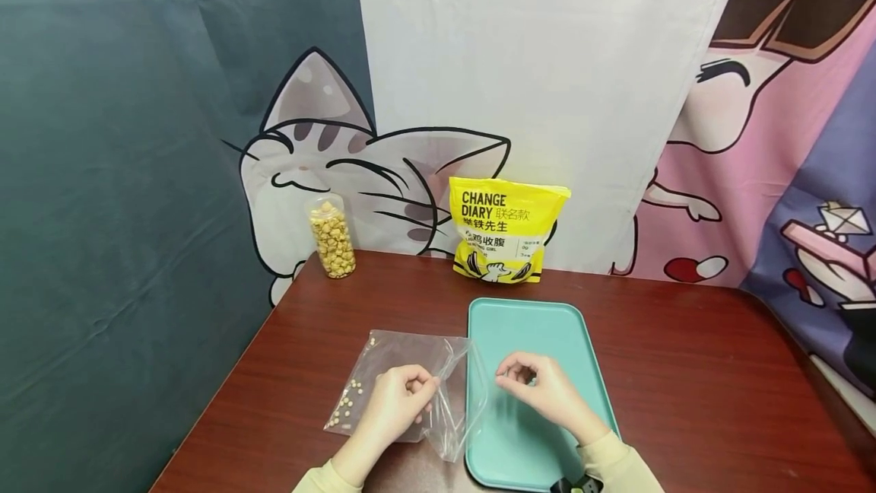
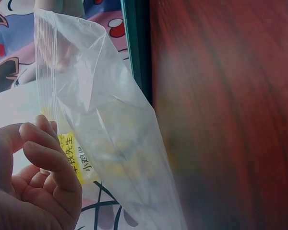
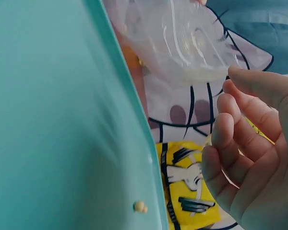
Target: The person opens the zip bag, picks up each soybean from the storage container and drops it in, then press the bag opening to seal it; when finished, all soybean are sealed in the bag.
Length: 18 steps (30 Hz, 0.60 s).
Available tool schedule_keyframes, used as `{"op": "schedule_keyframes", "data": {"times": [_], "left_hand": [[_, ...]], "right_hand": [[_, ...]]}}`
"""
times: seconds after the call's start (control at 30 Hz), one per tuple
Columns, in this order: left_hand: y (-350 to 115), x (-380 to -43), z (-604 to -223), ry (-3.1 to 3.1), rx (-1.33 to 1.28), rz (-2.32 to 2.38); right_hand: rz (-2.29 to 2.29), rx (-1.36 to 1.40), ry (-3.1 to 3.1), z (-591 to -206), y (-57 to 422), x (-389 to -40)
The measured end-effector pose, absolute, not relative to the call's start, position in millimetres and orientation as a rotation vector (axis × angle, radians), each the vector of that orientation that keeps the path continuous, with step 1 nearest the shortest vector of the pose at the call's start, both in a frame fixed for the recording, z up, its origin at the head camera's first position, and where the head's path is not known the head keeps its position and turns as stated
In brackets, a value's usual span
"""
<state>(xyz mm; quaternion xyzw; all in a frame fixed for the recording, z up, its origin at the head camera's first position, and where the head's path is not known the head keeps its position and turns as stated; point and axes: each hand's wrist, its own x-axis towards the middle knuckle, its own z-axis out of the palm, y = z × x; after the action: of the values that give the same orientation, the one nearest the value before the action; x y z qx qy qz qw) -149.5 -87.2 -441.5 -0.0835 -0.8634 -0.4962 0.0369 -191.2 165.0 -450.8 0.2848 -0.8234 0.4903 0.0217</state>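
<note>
My left hand (image 1: 404, 402) pinches the upper layer of a clear zip-lock bag (image 1: 383, 360) near its mouth. Small round pale-yellow pieces, like beans (image 1: 345, 402), lie inside at the bag's left end. The bag's mouth overlaps the left edge of a turquoise tray (image 1: 520, 314). Above the tray hovers my right hand (image 1: 544, 390), thumb and fingers loosely bent; I see nothing held between them. One bean-like piece (image 3: 140, 207) sits on the tray in the right wrist view. In the left wrist view the clear bag (image 2: 120, 139) rises beside the left fingers.
A clear jar (image 1: 332, 242) of yellow puffed pieces stands at the back left. A yellow-and-white snack pouch (image 1: 506, 230) stands behind the tray. Both are on the brown table (image 1: 698, 371), against a cartoon-printed cloth backdrop (image 1: 547, 59).
</note>
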Motion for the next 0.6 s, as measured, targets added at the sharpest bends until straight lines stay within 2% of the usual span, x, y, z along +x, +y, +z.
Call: {"op": "schedule_keyframes", "data": {"times": [0.37,0.6], "left_hand": [[-86,-149,-443,-2.658,-0.254,-1.544],[-87,-150,-445,-2.641,-0.259,-1.531]], "right_hand": [[1.608,0.548,-2.725,-463,195,-206],[1.483,0.27,-2.804,-467,203,-211]]}}
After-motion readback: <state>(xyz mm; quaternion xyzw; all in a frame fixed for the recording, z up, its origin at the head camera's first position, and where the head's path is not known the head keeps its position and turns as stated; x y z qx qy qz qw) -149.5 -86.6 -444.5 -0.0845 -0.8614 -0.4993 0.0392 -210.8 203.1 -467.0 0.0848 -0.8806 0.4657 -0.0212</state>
